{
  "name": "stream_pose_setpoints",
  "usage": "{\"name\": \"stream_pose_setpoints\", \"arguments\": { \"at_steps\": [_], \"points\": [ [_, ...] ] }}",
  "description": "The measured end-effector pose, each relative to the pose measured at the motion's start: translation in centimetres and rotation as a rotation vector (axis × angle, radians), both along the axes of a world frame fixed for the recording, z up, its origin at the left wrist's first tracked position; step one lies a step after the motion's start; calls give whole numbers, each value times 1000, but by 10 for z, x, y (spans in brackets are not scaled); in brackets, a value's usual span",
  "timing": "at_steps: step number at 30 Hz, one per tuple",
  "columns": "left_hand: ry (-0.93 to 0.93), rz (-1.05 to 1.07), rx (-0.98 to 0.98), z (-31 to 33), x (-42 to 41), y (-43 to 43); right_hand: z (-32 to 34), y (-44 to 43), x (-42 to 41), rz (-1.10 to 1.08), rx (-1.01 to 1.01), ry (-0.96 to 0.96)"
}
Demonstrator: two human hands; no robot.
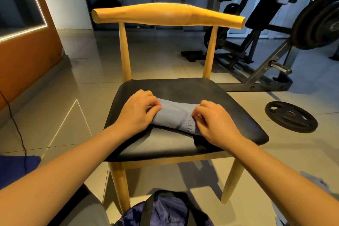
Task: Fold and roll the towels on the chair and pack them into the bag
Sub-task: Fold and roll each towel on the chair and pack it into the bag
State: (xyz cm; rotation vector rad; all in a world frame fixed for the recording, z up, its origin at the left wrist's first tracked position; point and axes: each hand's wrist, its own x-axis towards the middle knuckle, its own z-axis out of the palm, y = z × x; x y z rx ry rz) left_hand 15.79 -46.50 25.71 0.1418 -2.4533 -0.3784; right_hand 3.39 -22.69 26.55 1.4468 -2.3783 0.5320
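Head view: rolled blue towel (175, 113) on black chair seat (231, 101), long axis left to right, right end slightly nearer; left hand (135, 110) and right hand (216, 124), fingers curled, gripping one end each.

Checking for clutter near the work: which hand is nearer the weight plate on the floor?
Right. The right hand grips the towel end nearest the weight plate; the left hand grips the opposite end, farther away.
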Motion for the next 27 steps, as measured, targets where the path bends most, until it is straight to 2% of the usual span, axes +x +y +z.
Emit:
{"name": "stream_pose_setpoints", "arguments": {
  "at_steps": [2, 5, 7, 11, 15, 18, 20, 22, 24, 26, 27],
  "points": [
    [59, -43, -81, -6, 8, 4, -2, 1, 5, 19, 24, 103],
    [-27, -44, -147, -14, 16, 0, -5, 3, 8, 11, 117, 158],
    [-112, -32, -138, -15, 15, -3, -8, 2, 7, -16, 137, 102],
    [-219, 16, -45, -16, -1, -7, -8, -5, 1, -48, 47, -98],
    [-342, 57, -46, -11, -15, -6, -5, -14, -3, -150, 61, 72],
    [-416, 57, -18, -5, -23, -8, -7, -22, 3, -22, 69, 140],
    [-434, 62, 30, -4, -27, -10, -7, -26, 5, 48, 68, 111],
    [-357, 89, 20, -5, -31, -10, -7, -30, 1, 42, 51, 52],
    [-162, 80, -46, -6, -32, -4, -8, -33, -8, 20, 69, -11],
    [-22, -3, -101, -6, -31, 5, -8, -36, -16, 11, 78, -69],
    [-14, -50, -121, -8, -31, 8, -7, -37, -19, 6, 80, -99]
  ]
}}
